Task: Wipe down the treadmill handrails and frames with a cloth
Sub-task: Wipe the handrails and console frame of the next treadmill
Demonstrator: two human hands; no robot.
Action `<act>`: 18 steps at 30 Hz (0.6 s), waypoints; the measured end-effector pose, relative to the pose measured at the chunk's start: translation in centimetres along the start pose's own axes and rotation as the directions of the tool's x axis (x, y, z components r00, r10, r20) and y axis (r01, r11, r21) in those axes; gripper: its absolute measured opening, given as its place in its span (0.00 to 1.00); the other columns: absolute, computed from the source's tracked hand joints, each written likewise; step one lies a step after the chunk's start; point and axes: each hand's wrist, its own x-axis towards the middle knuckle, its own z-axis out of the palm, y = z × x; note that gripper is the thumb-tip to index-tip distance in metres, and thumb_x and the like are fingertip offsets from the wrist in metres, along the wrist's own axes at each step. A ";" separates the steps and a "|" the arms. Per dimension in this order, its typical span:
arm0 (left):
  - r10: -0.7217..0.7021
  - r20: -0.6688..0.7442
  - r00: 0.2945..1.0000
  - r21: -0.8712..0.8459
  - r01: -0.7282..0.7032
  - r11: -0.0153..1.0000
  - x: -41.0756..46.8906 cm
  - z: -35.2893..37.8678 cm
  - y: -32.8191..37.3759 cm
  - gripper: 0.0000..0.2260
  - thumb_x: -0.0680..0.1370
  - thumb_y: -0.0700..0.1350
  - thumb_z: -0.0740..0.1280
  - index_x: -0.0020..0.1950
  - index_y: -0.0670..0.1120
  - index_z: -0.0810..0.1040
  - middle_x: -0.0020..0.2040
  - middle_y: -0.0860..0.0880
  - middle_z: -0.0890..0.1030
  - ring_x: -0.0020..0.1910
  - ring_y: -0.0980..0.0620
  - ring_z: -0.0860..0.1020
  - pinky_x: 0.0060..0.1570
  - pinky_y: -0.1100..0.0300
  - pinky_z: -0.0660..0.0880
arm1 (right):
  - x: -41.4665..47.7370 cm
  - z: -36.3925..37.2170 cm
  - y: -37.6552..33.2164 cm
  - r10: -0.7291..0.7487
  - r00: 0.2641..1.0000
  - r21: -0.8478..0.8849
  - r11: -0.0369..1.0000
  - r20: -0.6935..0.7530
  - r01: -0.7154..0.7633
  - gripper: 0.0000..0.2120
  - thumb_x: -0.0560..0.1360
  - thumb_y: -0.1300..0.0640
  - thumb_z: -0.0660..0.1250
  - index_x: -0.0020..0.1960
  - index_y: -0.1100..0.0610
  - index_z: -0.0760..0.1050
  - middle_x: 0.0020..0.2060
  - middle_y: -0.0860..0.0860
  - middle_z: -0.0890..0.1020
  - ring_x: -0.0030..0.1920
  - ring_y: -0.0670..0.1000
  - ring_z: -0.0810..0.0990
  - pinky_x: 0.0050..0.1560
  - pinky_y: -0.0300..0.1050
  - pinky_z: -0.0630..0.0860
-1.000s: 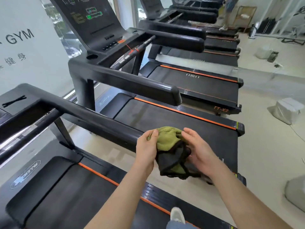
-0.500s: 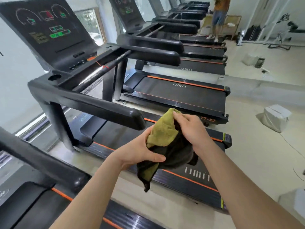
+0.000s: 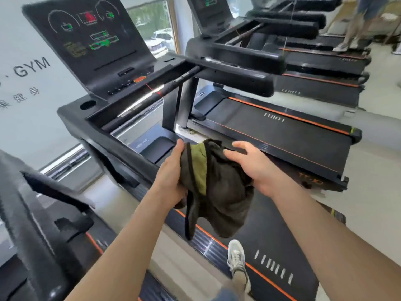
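Fingers [image 3: 181, 148], left hand [image 3: 171, 181], grip cloth [image 3: 225, 192]; handrail [image 3: 130, 158] beside, shoe [image 3: 237, 257] below.

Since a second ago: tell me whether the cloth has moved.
Yes. The cloth has travelled forward, away from the nearest treadmill's rail, to the end of the handrail below the lit console.

"GYM" on white wall panel [image 3: 19, 40], "健身" beneath it, orange treadmill-frame lettering [image 3: 310, 178] blurred.
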 end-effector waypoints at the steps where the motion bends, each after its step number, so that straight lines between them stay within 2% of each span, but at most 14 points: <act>1: 0.004 0.029 1.000 -0.003 -0.004 1.000 1.6 0.5 0.6 0.19 0.79 0.57 0.62 0.50 0.44 0.85 0.55 0.42 0.84 0.53 0.47 0.83 0.56 0.52 0.76 | 2.2 -0.2 -0.3 -0.081 0.996 -0.114 0.991 -0.045 0.076 0.15 0.74 0.46 0.70 0.56 0.52 0.78 0.48 0.50 0.83 0.48 0.51 0.82 0.53 0.50 0.78; 2: 0.015 0.053 0.999 0.007 -0.015 1.000 3.5 0.9 1.0 0.18 0.80 0.55 0.62 0.49 0.43 0.86 0.53 0.43 0.84 0.53 0.47 0.83 0.55 0.53 0.76 | 4.5 -0.6 -0.8 -0.157 0.986 -0.229 0.963 -0.058 0.140 0.14 0.75 0.45 0.68 0.49 0.56 0.79 0.42 0.47 0.82 0.44 0.50 0.80 0.48 0.48 0.76; 3: 0.034 0.081 0.996 0.035 -0.037 0.999 5.4 1.3 1.4 0.16 0.81 0.51 0.62 0.46 0.42 0.85 0.49 0.44 0.85 0.49 0.49 0.84 0.51 0.56 0.77 | 6.5 -1.0 -1.5 -0.214 0.976 -0.344 0.921 -0.051 0.184 0.19 0.77 0.44 0.65 0.42 0.61 0.77 0.34 0.48 0.78 0.38 0.50 0.76 0.42 0.47 0.72; 5: 0.099 0.121 0.988 0.144 -0.116 0.983 8.9 2.1 2.4 0.08 0.80 0.41 0.64 0.47 0.40 0.82 0.42 0.46 0.85 0.40 0.51 0.84 0.40 0.60 0.79 | 10.4 -1.9 -3.1 -0.289 0.957 -0.536 0.807 0.009 0.249 0.24 0.79 0.44 0.60 0.32 0.60 0.65 0.29 0.53 0.66 0.33 0.52 0.67 0.36 0.49 0.63; 6: 0.127 0.113 0.985 0.206 -0.148 0.967 10.8 2.4 2.9 0.03 0.77 0.38 0.68 0.48 0.39 0.81 0.41 0.46 0.84 0.40 0.50 0.83 0.41 0.58 0.80 | 12.3 -2.3 -4.2 -0.319 0.946 -0.588 0.755 0.056 0.289 0.24 0.80 0.45 0.59 0.31 0.58 0.62 0.29 0.54 0.64 0.32 0.53 0.65 0.36 0.50 0.61; 8: 0.131 0.041 0.991 0.273 -0.137 0.952 14.2 3.0 3.7 0.09 0.70 0.38 0.74 0.49 0.41 0.81 0.45 0.43 0.84 0.44 0.46 0.83 0.49 0.49 0.80 | 15.7 -3.3 -6.2 -0.361 0.921 -0.609 0.700 0.149 0.373 0.24 0.81 0.47 0.57 0.32 0.60 0.60 0.31 0.55 0.64 0.32 0.53 0.64 0.38 0.52 0.61; 11: 0.212 -0.107 0.971 0.486 -0.135 0.863 18.7 3.4 5.2 0.07 0.72 0.43 0.76 0.49 0.46 0.82 0.46 0.47 0.86 0.46 0.48 0.84 0.53 0.49 0.80 | 20.3 -4.4 -9.1 -0.352 0.928 -0.425 0.827 0.121 0.368 0.26 0.81 0.45 0.58 0.34 0.64 0.62 0.31 0.53 0.65 0.32 0.47 0.63 0.35 0.46 0.60; 13: 0.275 -0.126 0.953 0.636 -0.136 0.760 20.8 3.6 6.3 0.10 0.73 0.51 0.74 0.51 0.48 0.82 0.47 0.51 0.85 0.48 0.53 0.83 0.54 0.51 0.79 | 23.5 -4.6 -10.7 -0.233 0.966 -0.284 0.924 0.112 0.256 0.30 0.78 0.38 0.59 0.37 0.67 0.70 0.32 0.52 0.73 0.36 0.48 0.71 0.40 0.46 0.67; 15: 0.290 -0.129 0.948 0.716 -0.113 0.689 22.6 3.1 7.4 0.14 0.73 0.58 0.72 0.53 0.52 0.80 0.49 0.56 0.84 0.49 0.57 0.82 0.54 0.55 0.78 | 26.1 -4.1 -12.4 -0.075 0.989 -0.099 0.991 0.125 0.088 0.28 0.77 0.38 0.62 0.39 0.63 0.78 0.38 0.52 0.83 0.41 0.51 0.79 0.47 0.49 0.75; 17: 0.227 -0.084 0.970 0.757 -0.086 0.648 23.8 2.3 8.6 0.13 0.74 0.57 0.72 0.53 0.53 0.80 0.48 0.57 0.84 0.49 0.59 0.81 0.54 0.57 0.77 | 28.0 -3.5 -14.3 0.048 0.962 0.164 0.982 0.270 -0.095 0.20 0.79 0.44 0.64 0.41 0.59 0.81 0.42 0.55 0.85 0.42 0.53 0.83 0.48 0.50 0.78; 18: 0.163 -0.042 0.986 0.800 -0.064 0.596 24.4 1.9 8.8 0.12 0.73 0.56 0.73 0.53 0.53 0.80 0.48 0.56 0.84 0.49 0.58 0.81 0.54 0.57 0.77 | 29.0 -3.3 -15.3 0.067 0.919 0.257 0.950 0.389 -0.178 0.17 0.79 0.47 0.63 0.45 0.59 0.81 0.44 0.56 0.85 0.44 0.54 0.84 0.49 0.49 0.79</act>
